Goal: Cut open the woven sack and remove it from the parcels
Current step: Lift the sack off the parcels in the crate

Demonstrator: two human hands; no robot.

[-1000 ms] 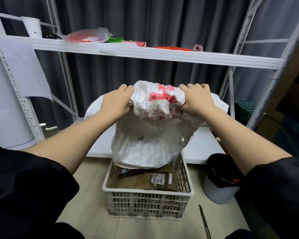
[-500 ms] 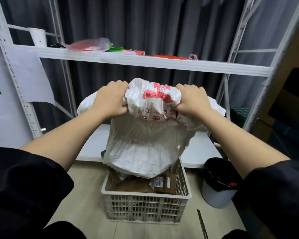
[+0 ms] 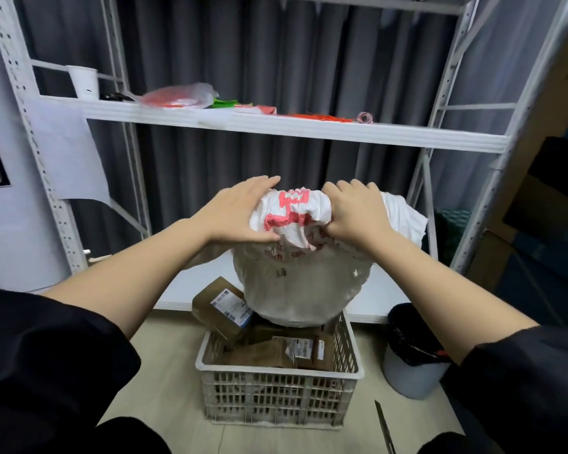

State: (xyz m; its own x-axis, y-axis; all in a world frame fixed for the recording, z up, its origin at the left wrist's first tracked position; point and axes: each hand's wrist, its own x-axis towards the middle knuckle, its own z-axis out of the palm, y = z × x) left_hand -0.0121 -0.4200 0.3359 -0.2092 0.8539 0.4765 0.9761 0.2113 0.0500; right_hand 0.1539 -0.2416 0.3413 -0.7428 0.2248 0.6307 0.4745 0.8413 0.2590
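The white woven sack (image 3: 300,283) with red print hangs bunched up above a white plastic crate (image 3: 279,394). My right hand (image 3: 351,214) grips the gathered top of the sack from the right. My left hand (image 3: 240,211) lies against the sack's left side with its fingers stretched out nearly straight. Brown cardboard parcels (image 3: 276,352) lie in the crate below, and one box (image 3: 222,306) leans out over the crate's left rim. A utility knife (image 3: 385,427) lies on the floor to the right of the crate.
A white metal shelf rack (image 3: 276,126) stands behind, carrying a paper cup (image 3: 84,81) and red and green plastic bits. A grey bin with a black liner (image 3: 410,355) sits right of the crate. Dark curtains hang at the back; cardboard stacks rise at the far right.
The sack has risen clear of the crate and is more bunched up. My left hand has loosened from a fist-like grip to flat fingers. One parcel now tips over the crate's left rim.
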